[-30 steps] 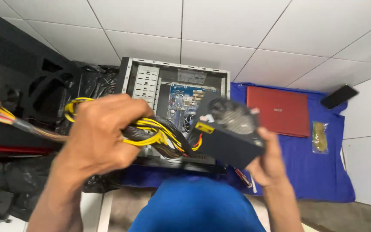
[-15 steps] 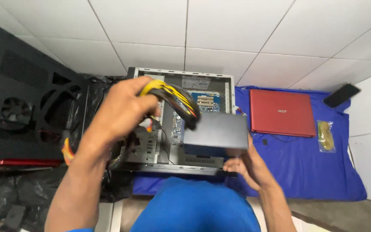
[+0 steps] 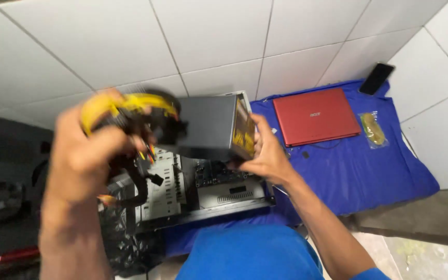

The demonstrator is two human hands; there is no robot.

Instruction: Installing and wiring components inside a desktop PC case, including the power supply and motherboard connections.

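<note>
Between my two hands hangs one grey power supply (image 3: 208, 127), lifted above one open PC case (image 3: 203, 194). My left hand (image 3: 86, 155) is closed round its one bundle of yellow and black cables (image 3: 128, 106); my right hand (image 3: 265, 150) grips the box's labelled end. Inside the case below sit a board and a metal drive cage. Right of my right hand, on one blue cloth (image 3: 369, 166), lie one red laptop (image 3: 315, 115), one small bag (image 3: 373, 128) and one phone (image 3: 376, 79).

Grey power supply (image 3: 206, 127) with a yellow label, yellow-and-black cables (image 3: 125, 106) — red laptop (image 3: 315, 115) on a blue cloth (image 3: 369, 166), black phone (image 3: 376, 78), white floor tiles (image 3: 105, 46).
</note>
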